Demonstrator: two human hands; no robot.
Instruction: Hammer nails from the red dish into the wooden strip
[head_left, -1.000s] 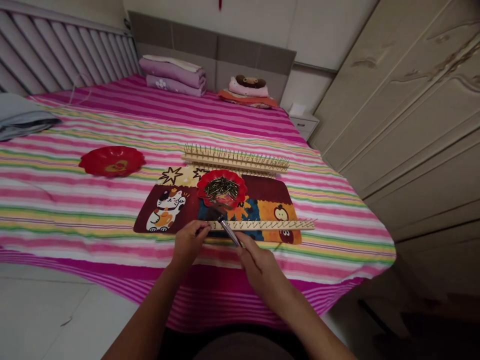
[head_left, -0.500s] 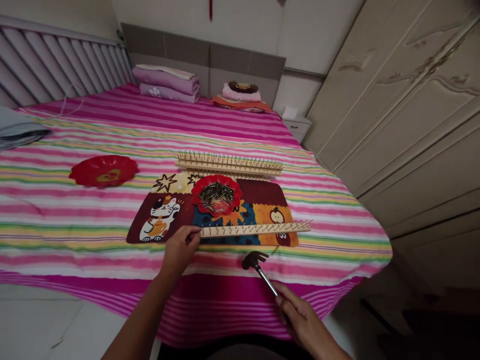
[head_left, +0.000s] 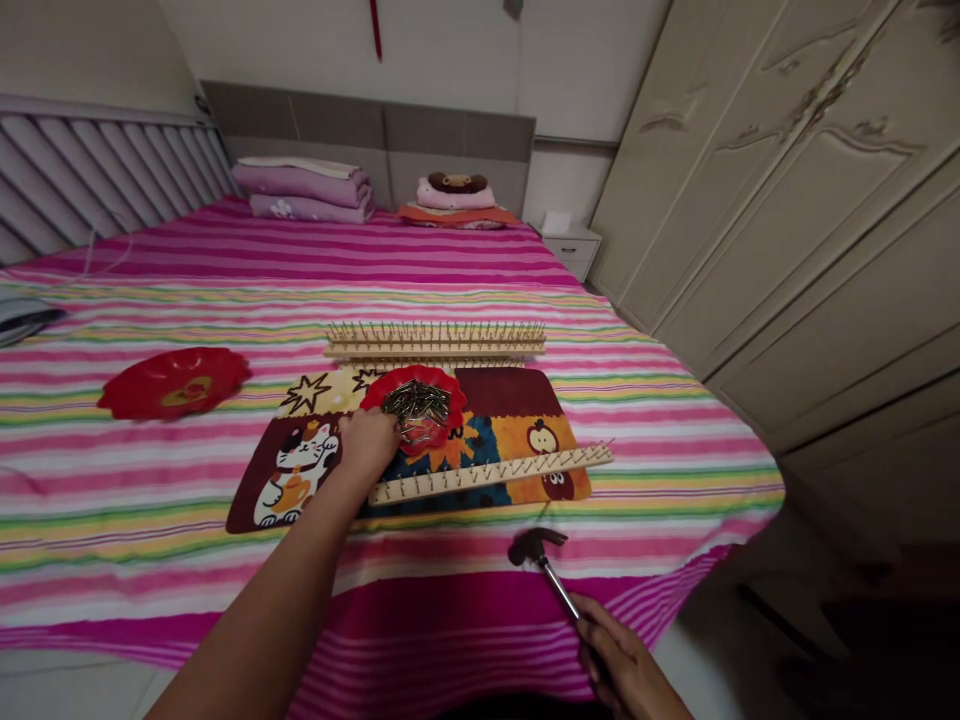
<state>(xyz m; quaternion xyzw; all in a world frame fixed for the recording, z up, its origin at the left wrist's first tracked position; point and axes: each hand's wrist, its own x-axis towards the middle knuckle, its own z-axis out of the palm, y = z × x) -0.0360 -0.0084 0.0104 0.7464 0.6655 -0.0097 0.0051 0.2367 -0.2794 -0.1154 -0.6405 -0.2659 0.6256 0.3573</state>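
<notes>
My left hand (head_left: 367, 440) reaches into the near edge of a red dish full of nails (head_left: 415, 404), fingers curled down among them; what they hold is hidden. My right hand (head_left: 619, 670) grips the handle of a small hammer (head_left: 541, 557), whose dark head rests on the bedspread near the bed's front edge. A wooden strip studded with nails (head_left: 491, 470) lies slantwise on the patterned cartoon mat (head_left: 300, 470), just in front of the dish.
Behind the mat lie stacked wooden strips with upright nails (head_left: 437, 340). A second red dish (head_left: 174, 380) sits to the left. Folded bedding (head_left: 304, 185) and a plush toy (head_left: 456, 190) rest by the headboard. A wardrobe (head_left: 787, 200) stands on the right.
My left hand left the end of the wooden strip and moved forward to the nail dish. My right hand drew the hammer back from the strip toward the bed's front edge.
</notes>
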